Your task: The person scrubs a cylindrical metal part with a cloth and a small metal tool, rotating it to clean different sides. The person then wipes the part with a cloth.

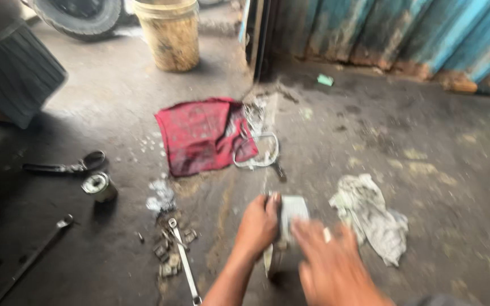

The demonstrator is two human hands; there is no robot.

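Hands are working low over the concrete floor (404, 141) — left hand (259, 224) is gripping a grey metal part (291, 211) to steady it, blurred right hand (330, 266) is pressing against it, fingers spread — a wrench (184, 258) is lying within reach.

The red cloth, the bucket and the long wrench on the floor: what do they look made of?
Red cloth: woven fabric, limp, creased, stained. Bucket: probably plastic, yellowish and matt, caked with grime. Long wrench: metal, with a pale silvery shine.
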